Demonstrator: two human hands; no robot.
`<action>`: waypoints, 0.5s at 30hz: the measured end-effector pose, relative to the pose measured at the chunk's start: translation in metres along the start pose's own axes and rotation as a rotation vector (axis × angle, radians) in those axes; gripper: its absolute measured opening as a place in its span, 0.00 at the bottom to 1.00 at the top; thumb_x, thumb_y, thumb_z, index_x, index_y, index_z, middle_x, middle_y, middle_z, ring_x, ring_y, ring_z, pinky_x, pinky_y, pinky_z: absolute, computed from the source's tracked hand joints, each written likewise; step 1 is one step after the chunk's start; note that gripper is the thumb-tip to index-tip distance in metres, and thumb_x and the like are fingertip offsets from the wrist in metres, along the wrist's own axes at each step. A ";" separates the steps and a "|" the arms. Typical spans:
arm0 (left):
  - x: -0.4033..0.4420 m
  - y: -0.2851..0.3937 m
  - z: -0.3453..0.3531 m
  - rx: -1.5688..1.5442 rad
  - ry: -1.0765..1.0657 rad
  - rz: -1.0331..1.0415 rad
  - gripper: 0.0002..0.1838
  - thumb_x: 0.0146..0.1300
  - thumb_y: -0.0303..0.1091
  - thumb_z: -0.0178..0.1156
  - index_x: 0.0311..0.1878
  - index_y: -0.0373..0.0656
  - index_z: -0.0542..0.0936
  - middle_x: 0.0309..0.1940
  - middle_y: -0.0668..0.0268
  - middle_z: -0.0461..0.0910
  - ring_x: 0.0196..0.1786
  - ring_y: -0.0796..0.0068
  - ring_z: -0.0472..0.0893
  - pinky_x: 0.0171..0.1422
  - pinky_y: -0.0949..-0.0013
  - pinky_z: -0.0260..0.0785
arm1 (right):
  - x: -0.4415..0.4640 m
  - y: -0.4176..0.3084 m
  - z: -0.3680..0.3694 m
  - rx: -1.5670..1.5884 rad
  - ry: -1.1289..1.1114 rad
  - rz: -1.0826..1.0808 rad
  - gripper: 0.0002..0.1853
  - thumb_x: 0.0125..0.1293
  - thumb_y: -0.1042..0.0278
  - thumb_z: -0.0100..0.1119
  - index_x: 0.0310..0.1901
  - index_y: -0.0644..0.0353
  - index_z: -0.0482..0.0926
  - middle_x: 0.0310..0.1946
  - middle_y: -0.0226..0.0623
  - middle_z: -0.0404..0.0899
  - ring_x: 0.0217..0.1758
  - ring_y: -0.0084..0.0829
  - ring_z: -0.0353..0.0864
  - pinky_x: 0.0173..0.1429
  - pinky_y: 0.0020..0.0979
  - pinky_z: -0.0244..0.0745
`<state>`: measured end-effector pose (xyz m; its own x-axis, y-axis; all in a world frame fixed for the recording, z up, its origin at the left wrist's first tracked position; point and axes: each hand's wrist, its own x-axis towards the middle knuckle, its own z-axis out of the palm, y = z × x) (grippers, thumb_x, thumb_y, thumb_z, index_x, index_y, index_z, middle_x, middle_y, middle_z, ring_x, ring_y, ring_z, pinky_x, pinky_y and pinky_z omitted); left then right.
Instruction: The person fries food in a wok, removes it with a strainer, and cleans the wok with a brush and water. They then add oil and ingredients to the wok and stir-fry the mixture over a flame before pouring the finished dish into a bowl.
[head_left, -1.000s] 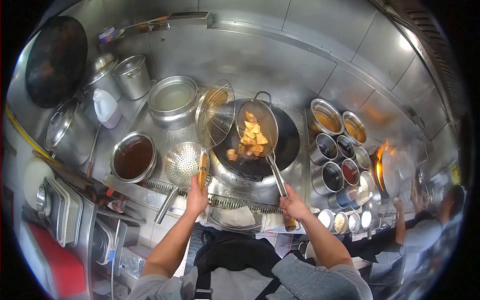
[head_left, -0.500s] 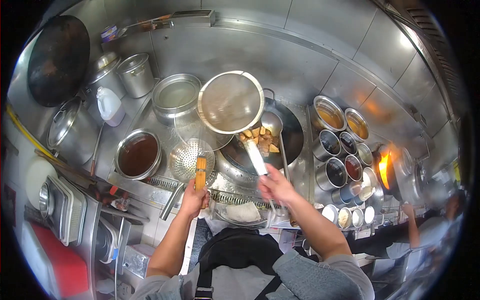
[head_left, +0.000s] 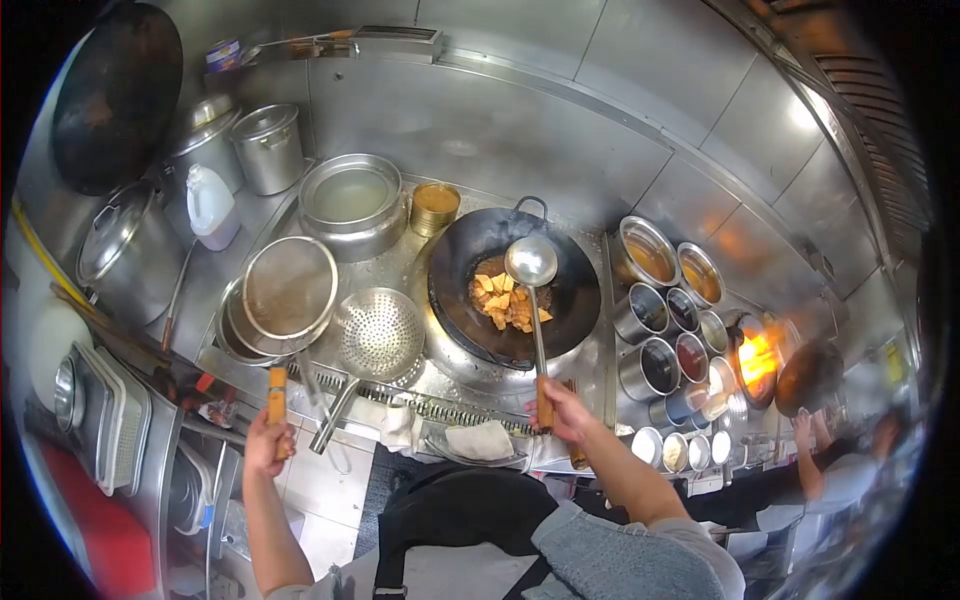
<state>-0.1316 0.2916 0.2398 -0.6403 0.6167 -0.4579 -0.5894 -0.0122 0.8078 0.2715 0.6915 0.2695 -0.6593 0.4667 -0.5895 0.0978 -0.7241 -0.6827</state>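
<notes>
My left hand (head_left: 268,442) is closed round the wooden handle of a wire strainer, blurred by motion. A round sieve (head_left: 290,290) hangs over the bowl of dark red liquid (head_left: 232,325) at the left. My right hand (head_left: 565,410) grips the wooden handle of a ladle (head_left: 531,262), whose bowl is over the black wok (head_left: 570,290). Golden chunks of food (head_left: 510,305) lie in the wok, partly hidden by the ladle. A perforated skimmer (head_left: 380,333) rests on the steel counter between my hands.
A pot of cloudy liquid (head_left: 350,195) and a tin can (head_left: 435,205) stand behind. Sauce containers (head_left: 650,365) line the right. Flames (head_left: 757,362) rise farther right, near another person (head_left: 840,475). A folded cloth (head_left: 479,441) lies at the front edge.
The sieve and my left hand have moved left, away from the wok. The food has dropped from the sieve into the wok. My right hand now holds the ladle over it.
</notes>
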 end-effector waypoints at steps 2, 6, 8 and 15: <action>0.012 0.007 -0.033 0.019 0.008 -0.001 0.15 0.66 0.26 0.53 0.54 0.45 0.65 0.22 0.65 0.71 0.17 0.75 0.70 0.18 0.72 0.64 | 0.018 -0.007 -0.035 0.022 -0.024 -0.013 0.19 0.70 0.59 0.53 0.59 0.50 0.64 0.32 0.42 0.77 0.30 0.39 0.79 0.27 0.37 0.73; 0.049 0.008 -0.102 0.247 0.091 -0.022 0.09 0.67 0.33 0.58 0.46 0.43 0.72 0.32 0.58 0.79 0.26 0.68 0.80 0.28 0.67 0.73 | -0.034 -0.045 -0.002 -0.569 0.251 -0.189 0.18 0.62 0.70 0.55 0.54 0.55 0.65 0.23 0.37 0.73 0.25 0.33 0.77 0.20 0.34 0.68; 0.062 0.014 -0.101 0.815 0.425 0.397 0.13 0.65 0.32 0.59 0.50 0.40 0.73 0.36 0.57 0.79 0.35 0.64 0.80 0.37 0.63 0.74 | -0.027 -0.031 -0.040 -1.484 0.634 -0.441 0.23 0.57 0.70 0.58 0.54 0.56 0.64 0.35 0.57 0.79 0.39 0.57 0.82 0.41 0.51 0.76; 0.007 0.031 0.148 0.988 0.027 0.488 0.19 0.60 0.32 0.64 0.54 0.39 0.76 0.45 0.58 0.78 0.48 0.64 0.78 0.53 0.64 0.71 | -0.108 -0.022 -0.031 -1.489 0.736 -0.255 0.27 0.55 0.68 0.60 0.56 0.54 0.62 0.41 0.60 0.79 0.46 0.65 0.77 0.51 0.58 0.70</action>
<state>-0.0815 0.4125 0.3162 -0.7149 0.6992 -0.0067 0.3758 0.3922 0.8396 0.3639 0.6729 0.3354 -0.3458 0.9217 -0.1755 0.9061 0.2794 -0.3177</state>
